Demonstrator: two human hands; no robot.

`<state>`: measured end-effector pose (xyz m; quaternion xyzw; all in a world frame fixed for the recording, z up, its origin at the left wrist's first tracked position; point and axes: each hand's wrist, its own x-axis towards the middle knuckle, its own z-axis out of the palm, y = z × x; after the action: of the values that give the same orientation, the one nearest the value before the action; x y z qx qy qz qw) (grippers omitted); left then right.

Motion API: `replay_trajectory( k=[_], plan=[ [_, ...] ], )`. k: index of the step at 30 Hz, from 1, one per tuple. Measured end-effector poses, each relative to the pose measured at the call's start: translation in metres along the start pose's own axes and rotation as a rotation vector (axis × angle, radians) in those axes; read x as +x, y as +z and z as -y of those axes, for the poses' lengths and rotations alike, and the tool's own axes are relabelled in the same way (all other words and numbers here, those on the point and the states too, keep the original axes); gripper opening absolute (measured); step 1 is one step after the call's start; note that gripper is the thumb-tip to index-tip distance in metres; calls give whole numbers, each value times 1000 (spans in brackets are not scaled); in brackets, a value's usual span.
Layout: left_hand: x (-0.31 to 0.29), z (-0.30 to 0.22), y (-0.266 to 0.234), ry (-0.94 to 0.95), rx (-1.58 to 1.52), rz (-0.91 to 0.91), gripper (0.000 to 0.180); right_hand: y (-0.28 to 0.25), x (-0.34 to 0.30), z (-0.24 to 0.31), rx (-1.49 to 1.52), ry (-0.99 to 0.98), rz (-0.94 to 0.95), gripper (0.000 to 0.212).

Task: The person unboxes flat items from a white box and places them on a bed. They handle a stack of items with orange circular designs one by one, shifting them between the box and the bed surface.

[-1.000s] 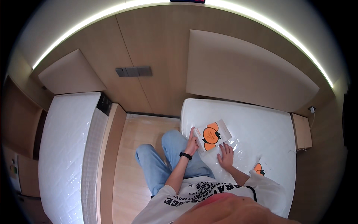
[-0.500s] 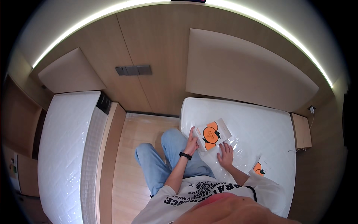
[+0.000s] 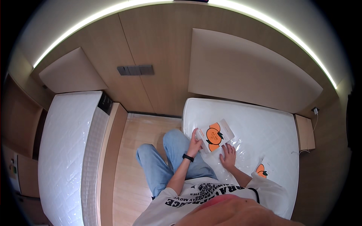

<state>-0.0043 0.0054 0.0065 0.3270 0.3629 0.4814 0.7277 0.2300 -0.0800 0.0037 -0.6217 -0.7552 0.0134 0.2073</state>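
Note:
A white cardboard box (image 3: 228, 130) printed with orange fruit and green leaves lies at a slant on the plastic-wrapped mattress (image 3: 260, 120) to my right. My left hand (image 3: 194, 145), with a black band on its wrist, grips the box's left edge. Against the near edge of the box rests my right hand (image 3: 228, 156), fingers spread and palm down on the plastic. Whether its fingertips press the box or only touch the plastic beside it, I cannot tell. A second item with the same orange print (image 3: 261, 170) sits by my right elbow, partly hidden by my sleeve.
Another wrapped mattress (image 3: 68, 150) on a wooden bed frame (image 3: 112, 158) stands at the left. Wooden floor (image 3: 139, 128) runs between the beds. Padded headboards (image 3: 245, 67) and a switch panel (image 3: 135, 70) are on the far wall. A charger with a cable (image 3: 315, 110) hangs above a bedside cabinet (image 3: 304, 132).

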Motion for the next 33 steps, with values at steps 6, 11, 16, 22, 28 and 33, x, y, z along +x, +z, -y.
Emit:
replay_trajectory(
  k=[6,11,16,22,28,33],
  plan=[
    [-3,-1,-5,25,89,-9,73,3,1,4,0,0,-12,52],
    [-5,-3,4,46,178,-42,73,2,1,2,-6,10,-5,52],
    [-5,-3,2,76,238,-32,73,3,1,1,3,12,-7,52],
    [-5,0,0,65,314,-21,75,6,-1,-3,-8,12,-4,51],
    [-5,2,1,64,314,-10,74,5,-1,-3,-7,16,2,52],
    [-4,7,-2,95,336,-20,74,7,-2,-4,-8,9,-2,52]
  ],
)
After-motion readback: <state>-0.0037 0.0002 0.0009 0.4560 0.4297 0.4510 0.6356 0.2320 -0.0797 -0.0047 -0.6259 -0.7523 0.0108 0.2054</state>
